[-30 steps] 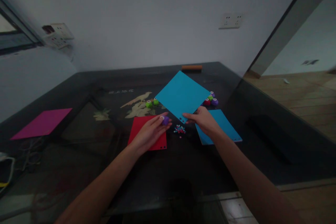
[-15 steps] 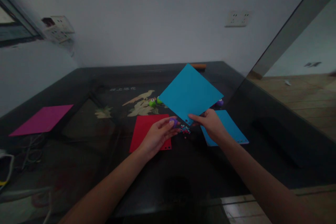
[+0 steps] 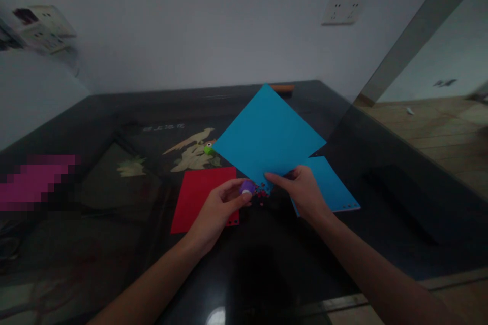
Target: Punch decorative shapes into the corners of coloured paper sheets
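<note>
My right hand (image 3: pixel 301 190) pinches the near corner of a blue paper sheet (image 3: pixel 269 134) and holds it tilted up above the dark table (image 3: pixel 114 111). My left hand (image 3: pixel 217 208) grips a small purple paper punch (image 3: pixel 247 187) right at that same corner. Small coloured punched bits (image 3: pixel 261 194) lie on the table just under the corner. A red sheet (image 3: pixel 200 193) with punched holes lies under my left hand. A second blue sheet (image 3: pixel 330 188) lies flat to the right of my right hand.
A green punch (image 3: pixel 208 150) sits on the bird picture (image 3: pixel 194 150) under the table's glass. A magenta sheet (image 3: pixel 34 183) lies at the left. An orange bar (image 3: pixel 282 88) rests at the far edge. Wooden floor (image 3: pixel 438 127) lies beyond the right edge.
The blue sheet has been lifted higher and nearer, hiding the punches behind it. My left hand brought the purple punch rightward to the sheet's near corner. The view shifted right.
</note>
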Demonstrator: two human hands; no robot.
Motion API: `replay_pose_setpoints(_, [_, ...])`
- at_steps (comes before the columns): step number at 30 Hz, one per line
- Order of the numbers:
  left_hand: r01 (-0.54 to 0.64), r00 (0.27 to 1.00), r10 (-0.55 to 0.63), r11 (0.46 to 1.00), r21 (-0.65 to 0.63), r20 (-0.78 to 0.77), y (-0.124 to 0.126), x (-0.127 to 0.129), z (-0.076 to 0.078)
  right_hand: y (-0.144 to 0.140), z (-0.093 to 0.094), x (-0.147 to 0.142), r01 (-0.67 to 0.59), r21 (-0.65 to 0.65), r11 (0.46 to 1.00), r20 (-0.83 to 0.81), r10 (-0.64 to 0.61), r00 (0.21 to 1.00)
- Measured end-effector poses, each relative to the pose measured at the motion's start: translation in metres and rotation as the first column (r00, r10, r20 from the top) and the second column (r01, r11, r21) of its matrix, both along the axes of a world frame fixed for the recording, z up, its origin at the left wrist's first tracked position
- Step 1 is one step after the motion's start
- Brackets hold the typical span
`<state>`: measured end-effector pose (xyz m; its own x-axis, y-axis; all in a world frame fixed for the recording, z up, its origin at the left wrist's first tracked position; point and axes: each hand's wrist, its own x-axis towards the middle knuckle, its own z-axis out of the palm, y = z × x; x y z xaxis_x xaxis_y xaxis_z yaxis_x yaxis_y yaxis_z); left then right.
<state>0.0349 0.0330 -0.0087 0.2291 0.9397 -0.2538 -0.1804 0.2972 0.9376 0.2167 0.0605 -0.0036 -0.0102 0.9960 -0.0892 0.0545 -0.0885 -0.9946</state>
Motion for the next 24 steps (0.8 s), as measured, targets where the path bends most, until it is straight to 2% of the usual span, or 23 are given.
replay_pose_setpoints(9, [-0.023,1.000,0.023,1.000,-0.012,0.001,-0.0002,0.0010,-0.0012,-0.0034,0.0015,0.0003,-0.020,0.030,0.999,0.150,0.015,0.989])
replay_pose_setpoints(24, [-0.021,0.999,0.023,0.999,0.035,-0.035,-0.0002,0.0018,-0.0018,-0.0062,0.0005,-0.0026,-0.089,0.091,0.992,0.165,0.073,0.984])
